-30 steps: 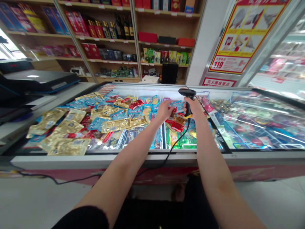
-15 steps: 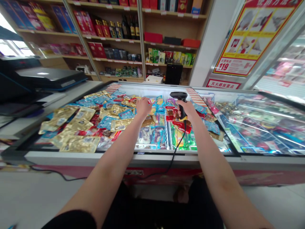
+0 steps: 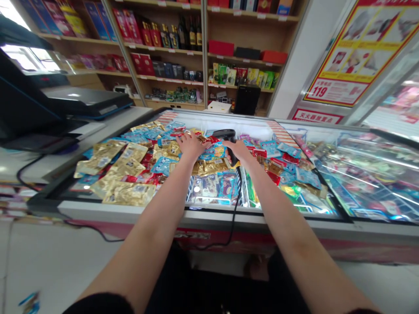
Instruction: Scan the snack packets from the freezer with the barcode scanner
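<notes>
Black scanner (image 3: 225, 134), probably light and stiff, is gripped by its handle (image 3: 233, 158) in the right hand (image 3: 241, 151); below, soft-looking, likely slippery packets (image 3: 215, 151), best pinched at edges, lie under the left hand (image 3: 191, 147), its grip unclear.

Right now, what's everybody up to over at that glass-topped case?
One person has both arms out over the glass-topped case, where shiny snack packets lie spread about, with gold packets heaped on the left. The right grip holds a black handheld scanner by its handle, its cord hanging down in front. The left grip is among the packets, beside a red packet; whether it holds one, I can't tell.
</notes>
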`<state>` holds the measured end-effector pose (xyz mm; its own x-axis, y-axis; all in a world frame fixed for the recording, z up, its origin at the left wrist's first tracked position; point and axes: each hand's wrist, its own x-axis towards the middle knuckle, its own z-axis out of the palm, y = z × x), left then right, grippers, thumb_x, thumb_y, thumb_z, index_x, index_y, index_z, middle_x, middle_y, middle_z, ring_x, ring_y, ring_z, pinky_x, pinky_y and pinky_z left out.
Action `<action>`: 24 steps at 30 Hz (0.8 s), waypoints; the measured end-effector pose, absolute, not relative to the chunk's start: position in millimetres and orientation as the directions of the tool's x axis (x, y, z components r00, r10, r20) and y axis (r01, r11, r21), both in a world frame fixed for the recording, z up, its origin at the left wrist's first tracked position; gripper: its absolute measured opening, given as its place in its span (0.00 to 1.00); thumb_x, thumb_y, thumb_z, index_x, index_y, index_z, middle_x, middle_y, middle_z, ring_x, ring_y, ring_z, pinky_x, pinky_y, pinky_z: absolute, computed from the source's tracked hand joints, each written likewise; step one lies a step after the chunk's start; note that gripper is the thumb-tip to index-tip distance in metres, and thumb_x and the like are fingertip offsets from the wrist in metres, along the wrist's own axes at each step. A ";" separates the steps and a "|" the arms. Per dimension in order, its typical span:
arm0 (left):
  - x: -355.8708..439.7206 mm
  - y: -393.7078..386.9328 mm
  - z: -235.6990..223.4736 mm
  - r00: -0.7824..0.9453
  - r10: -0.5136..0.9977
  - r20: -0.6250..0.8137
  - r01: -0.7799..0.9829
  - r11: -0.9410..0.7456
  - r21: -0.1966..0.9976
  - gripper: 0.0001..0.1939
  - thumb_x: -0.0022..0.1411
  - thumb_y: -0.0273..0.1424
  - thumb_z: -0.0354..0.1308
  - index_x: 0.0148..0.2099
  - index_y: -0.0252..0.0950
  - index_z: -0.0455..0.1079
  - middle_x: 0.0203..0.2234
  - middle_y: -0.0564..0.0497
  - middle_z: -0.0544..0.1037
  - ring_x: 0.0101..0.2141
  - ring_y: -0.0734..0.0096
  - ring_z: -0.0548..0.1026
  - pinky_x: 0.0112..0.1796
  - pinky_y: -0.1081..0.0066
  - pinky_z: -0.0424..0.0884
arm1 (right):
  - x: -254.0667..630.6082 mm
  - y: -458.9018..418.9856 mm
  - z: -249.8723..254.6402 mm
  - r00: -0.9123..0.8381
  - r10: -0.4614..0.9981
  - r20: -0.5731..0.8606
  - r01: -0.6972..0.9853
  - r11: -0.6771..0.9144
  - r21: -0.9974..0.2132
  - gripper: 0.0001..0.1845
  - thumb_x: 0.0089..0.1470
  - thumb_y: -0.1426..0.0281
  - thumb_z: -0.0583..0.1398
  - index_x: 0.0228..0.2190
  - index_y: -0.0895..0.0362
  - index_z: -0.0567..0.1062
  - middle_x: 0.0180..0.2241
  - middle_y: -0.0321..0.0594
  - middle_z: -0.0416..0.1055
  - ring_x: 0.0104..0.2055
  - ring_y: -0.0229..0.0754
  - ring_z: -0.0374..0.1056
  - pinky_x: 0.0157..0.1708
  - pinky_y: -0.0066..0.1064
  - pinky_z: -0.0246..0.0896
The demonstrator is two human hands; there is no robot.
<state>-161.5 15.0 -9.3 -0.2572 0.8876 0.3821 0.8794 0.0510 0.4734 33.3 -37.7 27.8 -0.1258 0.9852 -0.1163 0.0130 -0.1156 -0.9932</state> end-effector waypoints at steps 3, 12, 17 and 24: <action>-160.3 18.1 -11.5 -0.209 0.903 0.376 0.886 0.013 0.463 0.46 0.54 0.53 0.70 0.68 0.33 0.67 0.66 0.25 0.70 0.70 0.26 0.61 0.70 0.32 0.38 | 33.0 -41.7 26.9 -0.116 0.988 -0.105 0.008 -0.105 -0.994 0.16 0.62 0.70 0.64 0.23 0.54 0.67 0.14 0.33 0.66 0.12 0.35 0.58 0.11 0.27 0.55; -151.8 25.8 -7.4 -0.087 0.909 0.408 0.751 -0.209 0.626 0.45 0.45 0.23 0.71 0.67 0.38 0.68 0.61 0.35 0.74 0.65 0.38 0.69 0.67 0.47 0.61 | 46.4 -40.1 22.8 -0.058 0.983 -0.176 -0.038 -0.178 -0.983 0.17 0.61 0.68 0.65 0.23 0.54 0.67 0.14 0.33 0.66 0.12 0.35 0.59 0.12 0.26 0.56; -148.4 26.0 -5.2 -0.097 0.908 0.407 0.501 -0.309 0.808 0.43 0.44 0.20 0.64 0.65 0.40 0.70 0.50 0.44 0.81 0.55 0.50 0.77 0.59 0.56 0.72 | 51.1 -41.1 22.1 -0.045 0.989 -0.140 -0.076 -0.144 -0.987 0.17 0.60 0.68 0.66 0.23 0.54 0.68 0.15 0.33 0.66 0.12 0.35 0.60 0.12 0.27 0.56; -140.4 23.2 -1.1 -0.238 0.941 0.242 0.270 -0.175 0.947 0.44 0.43 0.20 0.66 0.65 0.39 0.69 0.33 0.52 0.77 0.39 0.59 0.79 0.47 0.63 0.76 | 56.6 -41.0 22.8 -0.047 0.992 -0.116 -0.094 -0.120 -0.988 0.17 0.61 0.67 0.64 0.23 0.54 0.67 0.14 0.33 0.65 0.12 0.35 0.59 0.11 0.27 0.56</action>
<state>-140.4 23.2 -1.1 -0.2378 0.9407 0.2419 0.2701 -0.1752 0.9468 56.6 -41.0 22.8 -0.0472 0.9921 -0.1164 -0.0942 -0.1204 -0.9882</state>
